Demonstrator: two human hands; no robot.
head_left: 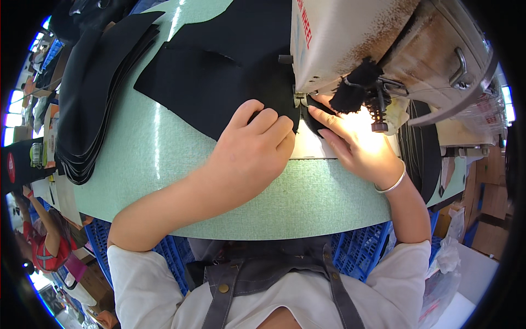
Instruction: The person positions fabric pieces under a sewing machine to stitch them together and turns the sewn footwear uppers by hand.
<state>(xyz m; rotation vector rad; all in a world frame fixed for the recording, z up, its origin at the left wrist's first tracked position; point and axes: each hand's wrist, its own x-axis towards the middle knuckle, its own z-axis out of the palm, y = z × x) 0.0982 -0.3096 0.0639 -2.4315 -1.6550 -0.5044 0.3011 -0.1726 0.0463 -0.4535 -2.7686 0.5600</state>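
Observation:
A large piece of black fabric lies across the table and runs to the presser foot of a sewing machine. My left hand is curled closed at the fabric's near edge, left of the foot, gripping it. Just right of the foot, my right hand rests with index finger and thumb stretched apart. Its fingertips touch a small dark section of fabric beside the needle area. Bright lamp light washes out part of that hand, and the machine hides some of its fingers.
A stack of black cut pieces lies on the left of the green table. More dark pieces are at the right, beyond my wrist. Blue plastic crates stand below the table edge. Another person is at far left.

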